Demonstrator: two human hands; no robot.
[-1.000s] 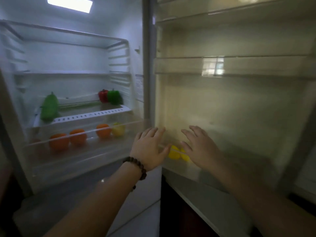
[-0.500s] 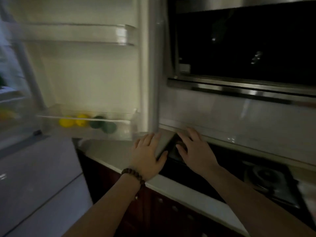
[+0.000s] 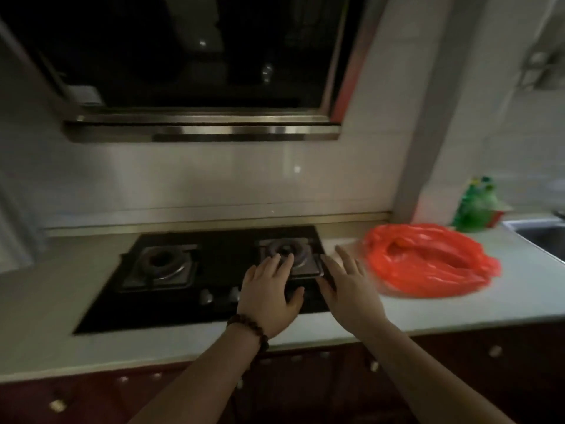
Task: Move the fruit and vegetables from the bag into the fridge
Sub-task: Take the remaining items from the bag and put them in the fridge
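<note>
Both hands, left hand (image 3: 269,293) and right hand (image 3: 351,286), flat, holding nothing; blurred red bag (image 3: 428,260) contents hidden.

A pale table (image 3: 519,289) holds a black 2-burner hob (image 3: 214,270), a crumpled red bag (image 3: 428,261) and a green bottle (image 3: 475,209).

Crinkled glossy plastic bag (image 3: 428,260), glossy black glass hob (image 3: 220,264)
</note>
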